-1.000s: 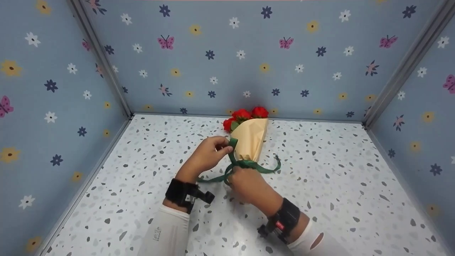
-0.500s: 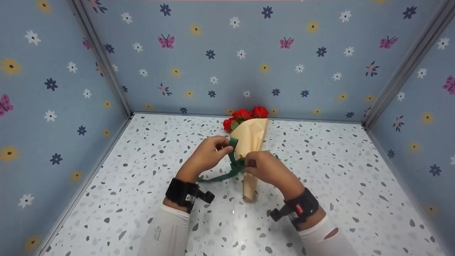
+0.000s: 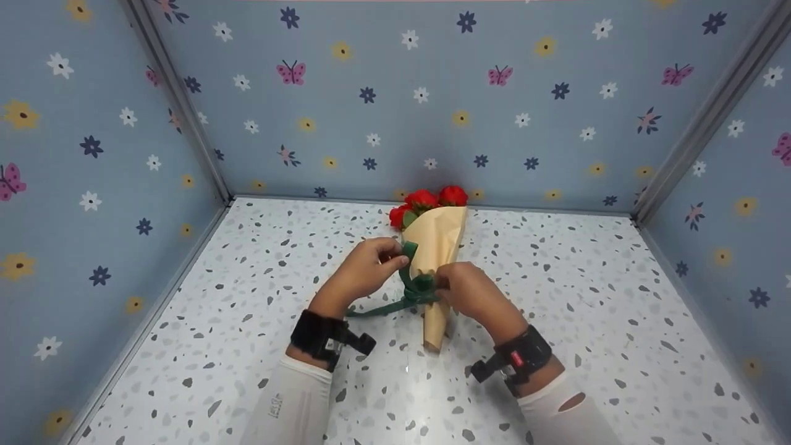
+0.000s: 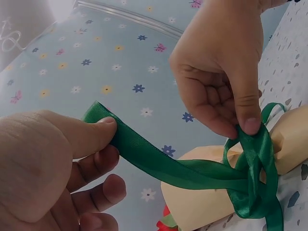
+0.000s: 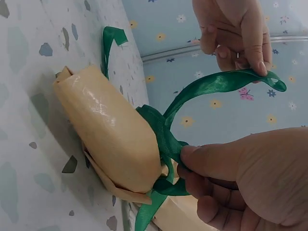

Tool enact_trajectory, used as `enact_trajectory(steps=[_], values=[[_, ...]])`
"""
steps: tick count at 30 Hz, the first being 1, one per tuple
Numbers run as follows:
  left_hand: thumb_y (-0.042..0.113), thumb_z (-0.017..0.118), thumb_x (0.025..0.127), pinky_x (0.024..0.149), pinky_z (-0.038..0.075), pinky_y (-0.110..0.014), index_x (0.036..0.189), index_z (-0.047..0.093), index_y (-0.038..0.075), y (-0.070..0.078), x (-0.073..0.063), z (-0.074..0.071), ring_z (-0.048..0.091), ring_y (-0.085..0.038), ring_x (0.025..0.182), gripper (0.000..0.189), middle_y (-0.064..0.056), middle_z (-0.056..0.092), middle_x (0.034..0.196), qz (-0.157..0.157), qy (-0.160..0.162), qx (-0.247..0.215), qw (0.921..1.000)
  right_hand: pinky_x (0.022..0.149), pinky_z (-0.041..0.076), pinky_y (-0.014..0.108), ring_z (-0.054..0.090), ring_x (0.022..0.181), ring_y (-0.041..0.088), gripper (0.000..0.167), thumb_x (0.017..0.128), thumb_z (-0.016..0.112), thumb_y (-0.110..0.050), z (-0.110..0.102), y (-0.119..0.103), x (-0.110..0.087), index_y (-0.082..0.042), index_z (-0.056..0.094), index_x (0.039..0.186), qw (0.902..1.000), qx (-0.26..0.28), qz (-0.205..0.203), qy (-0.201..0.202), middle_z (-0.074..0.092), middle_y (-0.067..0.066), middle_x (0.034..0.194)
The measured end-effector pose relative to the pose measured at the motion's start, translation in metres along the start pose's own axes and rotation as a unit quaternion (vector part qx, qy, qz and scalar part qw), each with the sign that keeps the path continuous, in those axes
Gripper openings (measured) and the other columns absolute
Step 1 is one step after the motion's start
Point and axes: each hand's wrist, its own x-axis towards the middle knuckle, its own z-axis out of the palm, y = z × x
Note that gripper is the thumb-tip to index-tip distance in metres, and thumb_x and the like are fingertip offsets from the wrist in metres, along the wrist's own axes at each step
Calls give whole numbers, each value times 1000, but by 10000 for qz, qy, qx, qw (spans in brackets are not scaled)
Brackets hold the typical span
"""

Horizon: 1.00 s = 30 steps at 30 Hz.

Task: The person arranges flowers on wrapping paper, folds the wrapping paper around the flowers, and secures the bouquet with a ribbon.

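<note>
A bouquet of red artificial roses (image 3: 422, 199) in tan wrapping paper (image 3: 436, 238) lies on the table, blooms toward the back wall. Green ribbon (image 4: 192, 173) is looped and knotted around its narrowed middle. My left hand (image 3: 361, 269) pinches one ribbon end between thumb and forefinger, holding it raised to the left of the wrap. At the knot, my right hand (image 3: 469, 290) pinches a ribbon loop (image 5: 166, 144) between thumb and fingers. The rolled paper stem (image 5: 108, 130) points toward me below the knot. Another ribbon tail (image 3: 377, 309) trails left across the table.
The white speckled table (image 3: 556, 346) is enclosed by blue walls (image 3: 395, 99) printed with flowers and butterflies. The back wall stands just behind the roses. Each wrist wears a black strap (image 3: 316, 334) with a small camera.
My right hand has moved up and right from below the knot, uncovering the paper stem, and now pinches the loop at the knot. The left hand keeps holding its ribbon end nearly still.
</note>
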Motion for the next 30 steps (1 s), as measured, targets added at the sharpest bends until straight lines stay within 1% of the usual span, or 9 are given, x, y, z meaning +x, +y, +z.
enact_trajectory(steps=[2, 4, 8, 11, 13, 18, 25, 28, 30], values=[[22, 75, 112, 79, 52, -36, 108, 80, 14, 1, 0, 0, 61, -20, 94, 10, -4, 71, 103, -19, -15, -14, 10000, 76, 64, 39, 73, 84, 18, 7, 101, 85, -7, 4, 0, 2, -13, 85, 102, 9997, -256, 5, 50, 80, 1, 97], [22, 75, 112, 79, 52, -36, 107, 80, 14, 1, -1, 0, 61, -20, 94, 10, -4, 71, 102, -28, -31, -25, 10000, 81, 63, 41, 71, 89, 20, 7, 99, 86, -6, 8, 2, 3, -13, 85, 99, 9980, -513, -260, 272, 77, 2, 99], [22, 75, 112, 78, 52, -36, 107, 79, 15, 1, -1, 0, 62, -23, 94, 10, -4, 69, 100, -51, -63, -32, 10000, 95, 62, 45, 66, 110, 27, 10, 94, 90, -3, 12, 7, 3, -13, 87, 97, 9907, -862, -710, 779, 70, 7, 117], [23, 74, 112, 79, 52, -37, 107, 78, 14, 1, -1, 0, 62, -24, 95, 11, -4, 69, 101, -48, -79, -28, 10000, 103, 61, 47, 63, 120, 30, 11, 94, 91, -3, 13, 9, 4, -13, 87, 98, 9891, -894, -719, 923, 67, 9, 129], [23, 74, 113, 80, 53, -37, 108, 78, 15, 1, -1, 0, 62, -23, 95, 11, -4, 69, 101, -52, -73, -25, 10000, 103, 62, 48, 66, 119, 29, 10, 96, 90, -4, 14, 9, 5, -13, 87, 100, 9915, -815, -559, 845, 70, 8, 128], [24, 74, 113, 78, 51, -37, 104, 76, 16, 2, -2, 1, 60, -24, 92, 12, -2, 66, 98, -15, -77, 4, 10000, 95, 63, 47, 71, 107, 25, 8, 99, 87, -7, 16, 10, 7, -14, 85, 103, 9945, -755, -288, 664, 73, 5, 114], [22, 74, 112, 75, 47, -36, 100, 74, 15, 2, -1, 2, 57, -26, 89, 14, -1, 62, 94, 108, -116, 22, 9999, 90, 63, 47, 72, 100, 27, 6, 99, 87, -8, 23, 15, 11, -13, 86, 100, 9889, -1022, -524, 943, 76, 5, 105], [22, 75, 112, 75, 48, -36, 101, 75, 16, 1, -1, 3, 57, -24, 90, 13, -1, 63, 96, 99, -115, 42, 9999, 90, 64, 46, 73, 98, 26, 8, 97, 88, -6, 25, 17, 13, -14, 85, 99, 9884, -960, -568, 1030, 78, 5, 102], [22, 74, 112, 76, 48, -36, 101, 75, 16, 0, 0, 3, 57, -23, 90, 13, -1, 64, 97, 100, -115, 56, 9999, 92, 65, 46, 75, 102, 26, 12, 97, 88, -5, 25, 16, 13, -14, 84, 104, 9903, -815, -513, 1001, 80, 6, 106]])
